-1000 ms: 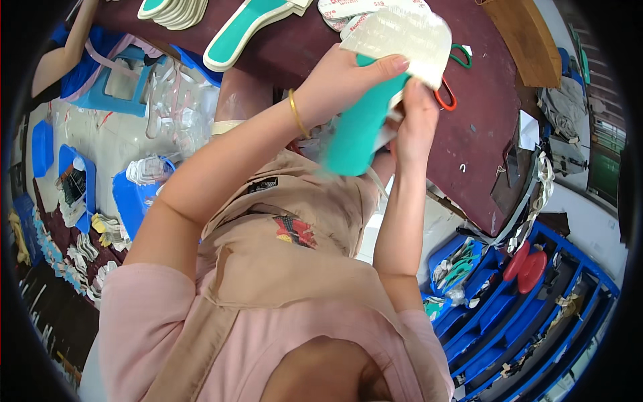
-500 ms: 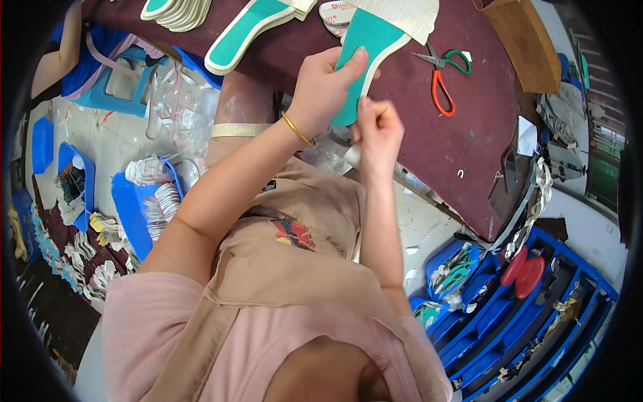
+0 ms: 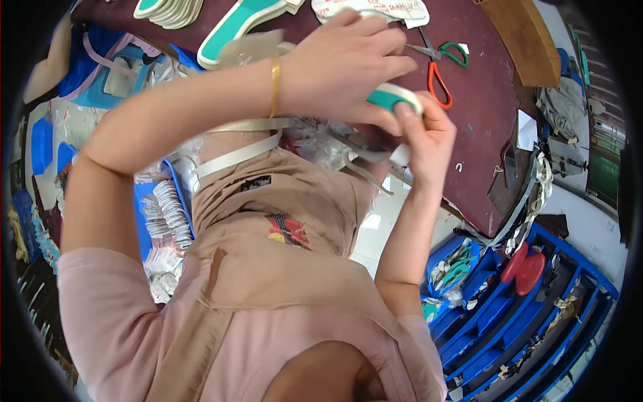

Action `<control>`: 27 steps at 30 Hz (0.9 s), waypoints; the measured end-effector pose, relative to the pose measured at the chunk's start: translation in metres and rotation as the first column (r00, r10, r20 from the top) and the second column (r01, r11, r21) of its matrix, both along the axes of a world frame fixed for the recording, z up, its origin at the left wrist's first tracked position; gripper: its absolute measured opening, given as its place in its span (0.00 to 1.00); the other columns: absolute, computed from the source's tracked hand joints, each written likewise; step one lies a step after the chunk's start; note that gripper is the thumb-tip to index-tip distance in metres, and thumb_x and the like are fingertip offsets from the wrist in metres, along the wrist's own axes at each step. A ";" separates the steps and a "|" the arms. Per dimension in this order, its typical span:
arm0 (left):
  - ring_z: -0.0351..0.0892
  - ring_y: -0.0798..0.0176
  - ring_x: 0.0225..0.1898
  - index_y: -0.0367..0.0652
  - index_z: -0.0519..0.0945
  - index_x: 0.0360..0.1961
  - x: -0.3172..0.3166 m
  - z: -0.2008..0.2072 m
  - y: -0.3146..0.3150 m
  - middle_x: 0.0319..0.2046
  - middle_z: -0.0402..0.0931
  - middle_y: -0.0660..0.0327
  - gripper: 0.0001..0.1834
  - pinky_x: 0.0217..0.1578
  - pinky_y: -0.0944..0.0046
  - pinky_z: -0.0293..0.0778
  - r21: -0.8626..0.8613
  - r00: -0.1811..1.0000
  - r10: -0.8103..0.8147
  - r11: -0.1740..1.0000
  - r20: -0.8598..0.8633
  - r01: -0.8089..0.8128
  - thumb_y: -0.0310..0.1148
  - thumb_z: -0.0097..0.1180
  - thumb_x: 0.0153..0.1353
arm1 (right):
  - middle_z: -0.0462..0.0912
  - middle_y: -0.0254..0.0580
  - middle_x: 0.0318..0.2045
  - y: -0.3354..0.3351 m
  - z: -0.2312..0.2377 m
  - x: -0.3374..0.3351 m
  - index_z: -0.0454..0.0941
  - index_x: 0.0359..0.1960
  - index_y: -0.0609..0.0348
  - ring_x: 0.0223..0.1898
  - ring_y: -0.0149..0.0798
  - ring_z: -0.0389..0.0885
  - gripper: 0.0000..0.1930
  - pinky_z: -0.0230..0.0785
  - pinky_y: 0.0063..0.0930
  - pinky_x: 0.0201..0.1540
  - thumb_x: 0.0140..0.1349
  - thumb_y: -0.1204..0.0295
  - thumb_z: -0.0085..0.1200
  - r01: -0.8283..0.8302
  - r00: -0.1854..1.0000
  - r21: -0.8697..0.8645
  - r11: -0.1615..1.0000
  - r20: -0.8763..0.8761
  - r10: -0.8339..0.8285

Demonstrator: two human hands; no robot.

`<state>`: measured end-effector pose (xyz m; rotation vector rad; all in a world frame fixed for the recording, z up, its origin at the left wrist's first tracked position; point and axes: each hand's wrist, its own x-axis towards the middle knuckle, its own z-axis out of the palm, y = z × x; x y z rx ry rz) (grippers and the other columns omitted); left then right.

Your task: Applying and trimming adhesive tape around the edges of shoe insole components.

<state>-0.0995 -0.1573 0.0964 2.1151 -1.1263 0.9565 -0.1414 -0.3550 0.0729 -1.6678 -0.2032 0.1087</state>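
Note:
My right hand [image 3: 429,130] is closed on one rounded end of a teal-topped shoe sole with a cream edge [image 3: 385,99], thumb on top. My left hand [image 3: 345,67], wearing a gold bangle, reaches across above the sole with fingers spread and slightly smeared by motion. It hides the sole's middle, so contact there cannot be made out. A blurred pale cream piece [image 3: 254,50] shows beyond my left wrist; whether it belongs to this sole is unclear. Another teal sole [image 3: 231,30] lies on the table, beside a stack of cream-edged soles [image 3: 173,13].
Orange-and-green-handled scissors [image 3: 439,57] lie open on the maroon table [image 3: 479,144], near white printed sole-shaped pieces [image 3: 412,12]. A brown box [image 3: 526,40] stands at far right. Blue trays [image 3: 482,295] fill the lower right. White strips [image 3: 241,155] cross my lap; a blue bin [image 3: 144,221] holds stacked pieces.
The sole has turned, and my right hand has moved up and right with its end. My left hand has let go of its earlier thumb hold and swung across to the right.

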 end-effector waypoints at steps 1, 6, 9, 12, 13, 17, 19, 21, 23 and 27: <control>0.70 0.54 0.20 0.39 0.77 0.28 0.013 -0.003 0.005 0.17 0.72 0.57 0.24 0.25 0.63 0.65 0.007 1.000 0.004 1.000 0.007 -0.004 0.53 0.59 0.50 | 0.72 0.29 0.30 0.009 0.001 0.003 0.76 0.35 0.66 0.30 0.19 0.66 0.08 0.58 0.13 0.31 0.54 0.77 0.58 -0.044 0.999 -0.010 0.999 -0.018 0.044; 0.68 0.53 0.16 0.32 0.74 0.18 0.018 -0.002 0.026 0.13 0.69 0.52 0.28 0.20 0.59 0.65 0.304 0.515 0.032 0.839 -0.856 0.452 0.53 0.57 0.51 | 0.76 0.33 0.28 -0.020 -0.006 0.011 0.77 0.29 0.63 0.24 0.21 0.67 0.06 0.59 0.13 0.24 0.50 0.79 0.61 -0.022 0.995 0.068 0.997 0.102 0.015; 0.65 0.67 0.16 0.33 0.76 0.20 0.007 -0.002 0.027 0.14 0.69 0.59 0.23 0.19 0.67 0.63 0.231 0.463 0.041 0.904 -0.885 0.360 0.46 0.60 0.53 | 0.76 0.36 0.30 -0.004 -0.022 -0.004 0.77 0.28 0.63 0.19 0.20 0.66 0.03 0.55 0.13 0.19 0.53 0.80 0.59 0.091 0.994 0.301 0.949 0.028 -0.104; 0.68 0.78 0.20 0.34 0.80 0.26 -0.024 -0.025 0.017 0.17 0.74 0.66 0.20 0.19 0.71 0.64 -0.470 0.326 -0.414 0.875 -0.850 -0.117 0.46 0.59 0.56 | 0.76 0.38 0.31 0.036 -0.029 -0.012 0.72 0.28 0.62 0.18 0.19 0.64 0.07 0.52 0.13 0.16 0.56 0.73 0.59 0.136 0.991 0.536 0.834 -0.056 -0.125; 0.68 0.78 0.20 0.34 0.80 0.26 -0.031 -0.026 0.012 0.17 0.74 0.66 0.20 0.19 0.71 0.64 -0.471 0.322 -0.414 0.874 -0.851 -0.122 0.46 0.59 0.56 | 0.76 0.38 0.31 0.048 -0.032 -0.017 0.71 0.28 0.61 0.17 0.19 0.64 0.09 0.52 0.14 0.16 0.57 0.72 0.59 0.179 0.984 0.568 0.803 -0.104 -0.146; 0.73 0.76 0.25 0.36 0.80 0.30 -0.038 -0.027 -0.013 0.20 0.76 0.68 0.21 0.25 0.73 0.70 -0.626 0.311 -0.554 0.580 -0.772 -0.522 0.47 0.57 0.57 | 0.74 0.31 0.24 0.060 -0.026 -0.014 0.71 0.28 0.61 0.16 0.18 0.62 0.10 0.52 0.13 0.16 0.60 0.68 0.56 0.256 0.961 0.338 0.906 -0.188 -0.202; 0.73 0.76 0.26 0.37 0.80 0.33 -0.035 -0.027 -0.023 0.26 0.78 0.66 0.22 0.25 0.75 0.67 -0.689 0.211 -0.767 0.374 -0.606 -0.620 0.50 0.52 0.60 | 0.72 0.28 0.19 0.050 -0.019 -0.005 0.71 0.28 0.61 0.15 0.18 0.61 0.11 0.51 0.13 0.17 0.60 0.66 0.56 0.226 0.955 0.272 0.936 -0.252 -0.157; 0.74 0.75 0.26 0.37 0.80 0.33 -0.030 -0.032 -0.012 0.28 0.78 0.63 0.24 0.26 0.75 0.68 -0.662 0.168 -0.706 0.515 -0.687 -0.545 0.52 0.52 0.59 | 0.71 0.28 0.18 0.042 -0.023 -0.004 0.72 0.27 0.61 0.15 0.18 0.61 0.12 0.51 0.13 0.17 0.59 0.65 0.57 0.078 0.956 0.360 0.930 -0.291 0.032; 0.73 0.75 0.26 0.37 0.80 0.31 -0.023 -0.028 -0.008 0.27 0.78 0.63 0.25 0.27 0.74 0.68 -0.621 0.232 -0.600 0.592 -0.765 -0.515 0.53 0.53 0.59 | 0.70 0.27 0.19 0.044 -0.033 -0.021 0.71 0.27 0.61 0.17 0.19 0.61 0.09 0.52 0.15 0.19 0.61 0.69 0.54 0.095 0.958 0.260 0.961 -0.287 -0.017; 0.73 0.76 0.33 0.37 0.76 0.42 -0.009 -0.043 0.004 0.35 0.77 0.65 0.28 0.34 0.76 0.68 -0.710 -0.021 -0.776 0.588 -0.631 -0.389 0.55 0.45 0.62 | 0.71 0.26 0.22 0.049 -0.051 -0.030 0.70 0.29 0.60 0.23 0.20 0.63 0.09 0.57 0.15 0.26 0.63 0.69 0.52 0.047 0.998 -0.100 0.994 -0.036 -0.051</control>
